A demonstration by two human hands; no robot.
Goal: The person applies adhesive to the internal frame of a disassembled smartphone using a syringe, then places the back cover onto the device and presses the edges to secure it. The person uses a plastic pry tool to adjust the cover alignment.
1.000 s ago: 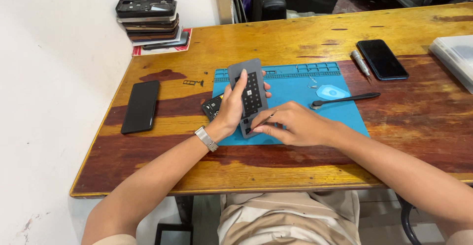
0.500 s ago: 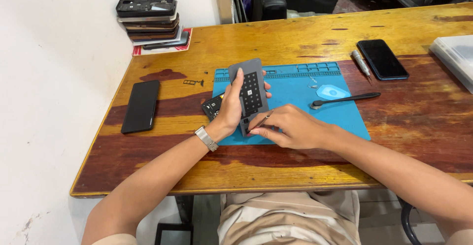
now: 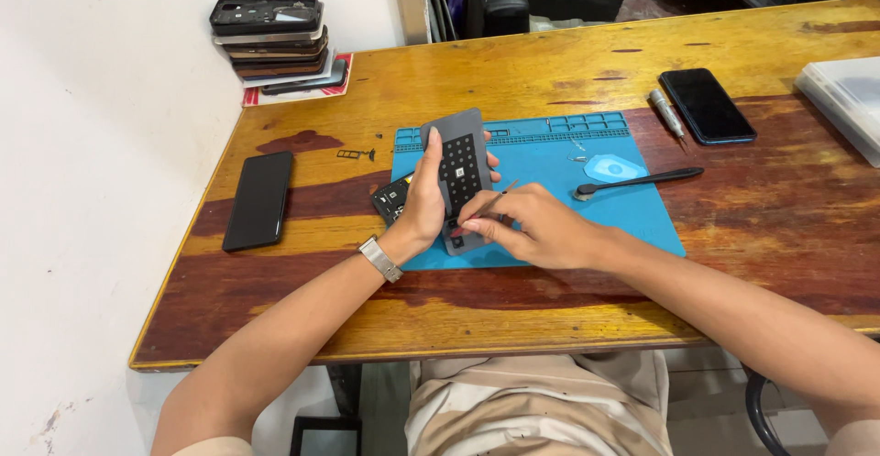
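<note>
My left hand point(image 3: 424, 201) holds a grey phone body point(image 3: 461, 164) tilted up off the blue work mat point(image 3: 587, 208), its black inner plate facing me. My right hand point(image 3: 536, 227) pinches thin metal tweezers point(image 3: 486, 207), whose tip rests at the lower end of the phone. A small black phone part point(image 3: 390, 199) lies on the mat just behind my left hand. A silver watch sits on my left wrist.
A black spudger point(image 3: 637, 181) and a light blue pick point(image 3: 610, 166) lie on the mat. A black phone point(image 3: 259, 199) rests at the left, another black phone point(image 3: 707, 105) and a silver driver point(image 3: 666, 112) at the right. A stack of phone frames point(image 3: 273, 42) stands at the back left, a white box point(image 3: 848, 98) at the far right.
My right hand has shifted slightly along the phone's lower end with the tweezers. The left hand keeps the phone in the same tilted position.
</note>
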